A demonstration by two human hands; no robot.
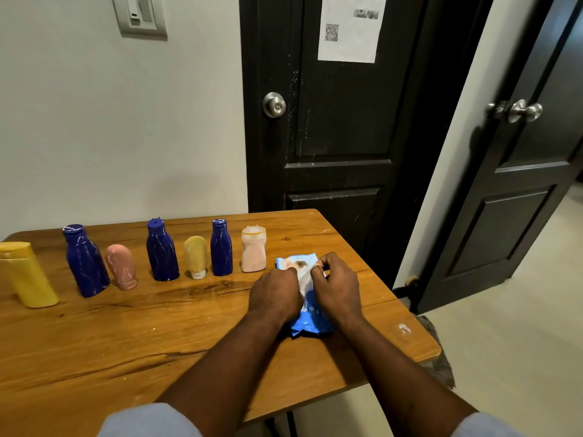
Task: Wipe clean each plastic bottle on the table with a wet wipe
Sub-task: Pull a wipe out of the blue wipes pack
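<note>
Opening stage. On the table, the left hand grips the blue wet-wipe pack with curled fingers. The right hand pinches the pack's white flap. No wipe appears drawn yet. Seven plastic bottles stand in a row just left of the pack, the blue ones white-streaked. All wiping seemingly remains to be done.

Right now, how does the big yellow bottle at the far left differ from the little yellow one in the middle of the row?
The big yellow bottle is clearly taller and wider than the little yellow bottle. The big yellow bottle stands with its yellow cap on top. The little yellow bottle stands upside down on a white cap. Both are yellow and stand on the table.
</note>
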